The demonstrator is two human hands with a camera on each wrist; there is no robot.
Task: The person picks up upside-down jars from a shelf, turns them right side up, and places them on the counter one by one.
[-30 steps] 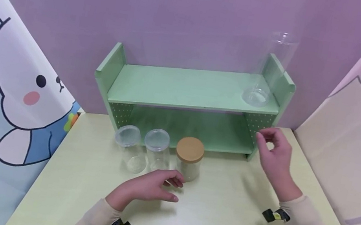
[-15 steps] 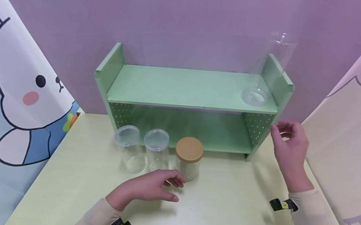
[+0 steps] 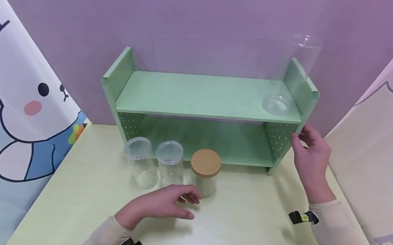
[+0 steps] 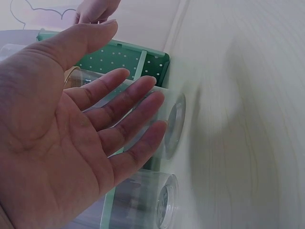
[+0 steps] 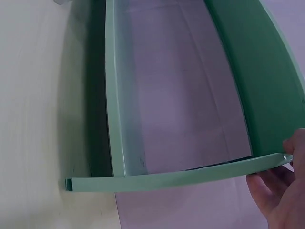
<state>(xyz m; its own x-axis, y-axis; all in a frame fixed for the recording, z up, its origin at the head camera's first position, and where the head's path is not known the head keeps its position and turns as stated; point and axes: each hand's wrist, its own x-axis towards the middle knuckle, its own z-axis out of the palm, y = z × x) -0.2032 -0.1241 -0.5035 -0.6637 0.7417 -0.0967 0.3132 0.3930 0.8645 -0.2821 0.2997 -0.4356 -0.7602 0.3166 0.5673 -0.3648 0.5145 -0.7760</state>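
Note:
My right hand [image 3: 310, 167] is at the right side panel of a small green two-tier shelf [image 3: 193, 94]. In the right wrist view, the thumb lies on the inner face of the panel [image 5: 176, 180] and the fingers on its outer face, pinching the edge. My left hand [image 3: 163, 201] hovers above the table with relaxed fingers, holding nothing. Just beyond it stands a clear jar with a cork-coloured lid [image 3: 206, 163]. Left of that are two clear lidded jars, a middle jar [image 3: 170, 153] and a left jar [image 3: 138, 149], their lower parts partly hidden.
A tall clear cylinder [image 3: 276, 105] stands upright at the right end of the upper tier. Behind the shelf rises a purple backdrop [image 3: 213, 21]. Printed cloths hang on both sides of the pale wooden table [image 3: 223, 240].
My right hand has moved up and outward, then back left onto the shelf's right side panel, which it now pinches. The left hand, jars and cylinder stay put.

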